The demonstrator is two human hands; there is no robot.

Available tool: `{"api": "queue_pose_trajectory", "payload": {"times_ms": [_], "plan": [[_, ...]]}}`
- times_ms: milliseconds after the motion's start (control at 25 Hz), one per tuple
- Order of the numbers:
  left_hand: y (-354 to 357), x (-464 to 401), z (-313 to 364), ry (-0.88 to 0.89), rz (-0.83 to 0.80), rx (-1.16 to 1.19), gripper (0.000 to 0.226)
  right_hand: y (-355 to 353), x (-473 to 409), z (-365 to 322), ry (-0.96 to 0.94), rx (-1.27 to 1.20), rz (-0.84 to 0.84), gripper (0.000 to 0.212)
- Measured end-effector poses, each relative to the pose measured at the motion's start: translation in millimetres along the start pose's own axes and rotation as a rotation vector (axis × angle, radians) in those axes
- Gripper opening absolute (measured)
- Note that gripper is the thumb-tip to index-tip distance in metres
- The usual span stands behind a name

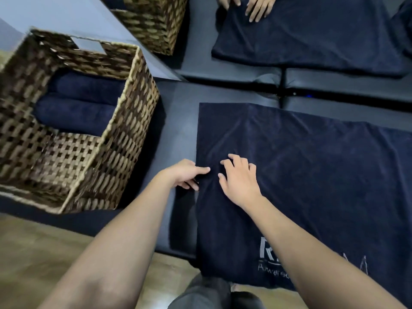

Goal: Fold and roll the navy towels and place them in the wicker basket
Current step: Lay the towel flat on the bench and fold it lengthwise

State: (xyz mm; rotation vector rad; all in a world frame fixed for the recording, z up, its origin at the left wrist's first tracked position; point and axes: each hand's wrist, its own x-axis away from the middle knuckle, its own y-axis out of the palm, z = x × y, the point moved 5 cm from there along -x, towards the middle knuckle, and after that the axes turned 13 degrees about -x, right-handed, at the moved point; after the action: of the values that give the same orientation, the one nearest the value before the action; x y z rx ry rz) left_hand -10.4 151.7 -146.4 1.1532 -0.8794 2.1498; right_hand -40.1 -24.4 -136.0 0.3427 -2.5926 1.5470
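A navy towel (312, 175) with pale embroidered lettering lies flat on the dark table, reaching past the right edge of view. My left hand (187, 173) pinches the towel's left edge between thumb and fingers. My right hand (238, 177) rests on the cloth just beside it, fingers spread and pressing down. To the left stands the wicker basket (124, 121), with two rolled navy towels (78, 108) lying side by side inside it.
A second wicker basket (153, 21) stands at the back. Across a gap between tables, another person's hands (247, 5) rest on a separate navy towel (312, 36). Wooden floor shows below the table's near edge (44, 253).
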Motion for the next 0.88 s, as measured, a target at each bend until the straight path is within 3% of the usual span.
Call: {"api": "queue_pose_trajectory", "payload": {"times_ms": [200, 360, 400, 520, 600, 800, 880], "plan": [[38.5, 42.0, -20.5, 0.188, 0.078, 0.289, 0.036, 9.3, 64.9, -16.4, -0.009, -0.051, 0.006, 0.04], [79.7, 59.5, -50.0, 0.142, 0.043, -0.142, 0.041, 24.9, 117.5, -14.5, 0.034, -0.053, -0.054, 0.044], [84.7, 64.7, -52.3, 0.148, 0.08, -0.14, 0.042, 27.9, 128.3, -12.7, 0.057, -0.049, -0.072, 0.046], [83.3, 89.7, -53.0, 0.302, 0.348, 0.315, 0.033, 31.0, 149.9, -11.3, 0.097, -0.073, -0.102, 0.049], [88.5, 104.1, -60.5, 0.347, 0.413, 0.453, 0.04, 30.6, 156.6, -11.8, 0.121, -0.103, -0.111, 0.049], [130.7, 107.0, -98.5, 0.224, 0.151, 0.033, 0.033, 38.3, 164.5, -14.1, 0.155, -0.1, -0.127, 0.051], [135.2, 108.6, -108.4, 0.242, 0.155, -0.123, 0.02, 44.6, 168.3, -17.4, 0.163, -0.057, -0.136, 0.052]]}}
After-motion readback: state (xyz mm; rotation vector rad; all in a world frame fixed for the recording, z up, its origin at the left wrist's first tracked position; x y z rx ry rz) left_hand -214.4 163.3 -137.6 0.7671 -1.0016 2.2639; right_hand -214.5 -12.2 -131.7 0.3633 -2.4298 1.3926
